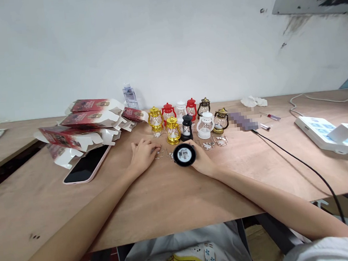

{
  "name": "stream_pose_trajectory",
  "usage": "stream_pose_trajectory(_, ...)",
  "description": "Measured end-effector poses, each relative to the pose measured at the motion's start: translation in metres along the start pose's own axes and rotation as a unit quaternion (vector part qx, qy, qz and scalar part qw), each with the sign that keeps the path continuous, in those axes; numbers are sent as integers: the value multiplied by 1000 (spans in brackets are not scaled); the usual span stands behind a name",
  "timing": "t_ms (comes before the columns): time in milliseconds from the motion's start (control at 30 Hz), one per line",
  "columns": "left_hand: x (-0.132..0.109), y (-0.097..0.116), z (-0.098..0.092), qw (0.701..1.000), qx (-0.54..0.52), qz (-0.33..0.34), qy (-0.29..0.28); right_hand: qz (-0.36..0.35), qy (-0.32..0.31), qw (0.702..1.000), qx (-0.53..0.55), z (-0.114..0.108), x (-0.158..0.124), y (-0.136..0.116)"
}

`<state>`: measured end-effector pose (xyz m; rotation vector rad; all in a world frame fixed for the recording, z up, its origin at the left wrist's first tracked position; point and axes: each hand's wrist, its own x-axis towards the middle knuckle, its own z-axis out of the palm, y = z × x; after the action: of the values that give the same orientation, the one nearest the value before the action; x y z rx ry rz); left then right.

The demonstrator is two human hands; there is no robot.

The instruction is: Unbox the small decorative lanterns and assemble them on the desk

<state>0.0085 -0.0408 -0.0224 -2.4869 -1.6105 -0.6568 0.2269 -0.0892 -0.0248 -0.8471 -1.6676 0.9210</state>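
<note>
My right hand (201, 159) is closed around a black lantern tipped on its side, its round base (184, 154) facing me. To the left, my left hand (144, 154) rests on the table with its fingertips at small bent wire pieces (159, 152). Several small lanterns stand just behind my hands, among them a gold one (173, 131), a black one (187, 128), a white one (205, 126) and a bronze one (220, 122). More wire pieces (220, 141) lie in front of the bronze lantern.
Flattened red-and-white boxes (91, 118) lie at the left, partly over a phone (87, 166). A bottle (129, 96) stands near the wall. Farther right are a screwdriver (273, 117), crumpled tissue (253, 101), a black cable (300, 160) and a white power strip (318, 129).
</note>
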Motion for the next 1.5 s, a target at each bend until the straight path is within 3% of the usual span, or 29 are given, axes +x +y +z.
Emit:
stream_pose_trajectory(133, 1, 1, -2, 998, 20, 25, 60, -2, 4, 1000, -2, 0, 0, 2)
stream_pose_trajectory(300, -4, 19, -17, 958, -28, 82, 272, -1, 4, 1000, -1, 0, 0, 2)
stream_pose_trajectory(400, -16, 47, -32, 931, -75, 116, 337, 1, -2, 1000, -5, 0, 0, 1)
stream_pose_trajectory(500, -29, 73, -43, 933, -103, 157, 308, 4, -10, 1000, -12, -1, 0, 0)
stream_pose_trajectory(600, -34, 85, -45, 937, -127, 167, 280, 9, -14, 1000, -9, 0, -1, 0)
stream_pose_trajectory(900, -35, 86, -40, 947, -101, 164, 259, 21, -19, 1000, -3, 1, -2, 3)
stream_pose_trajectory(1100, -33, 86, -41, 946, -201, 100, 233, 31, -13, 999, 4, 1, -1, 5)
stream_pose_trajectory(1267, -14, 54, -32, 945, -240, -8, 223, 24, 7, 1000, 9, 2, 2, 7)
stream_pose_trajectory(1400, 0, 11, -15, 984, -131, -74, 98, 23, 5, 1000, 17, 2, 2, 8)
stream_pose_trajectory(1500, 3, -7, -8, 990, -79, -111, 21, 27, 3, 999, 20, 1, 1, 7)
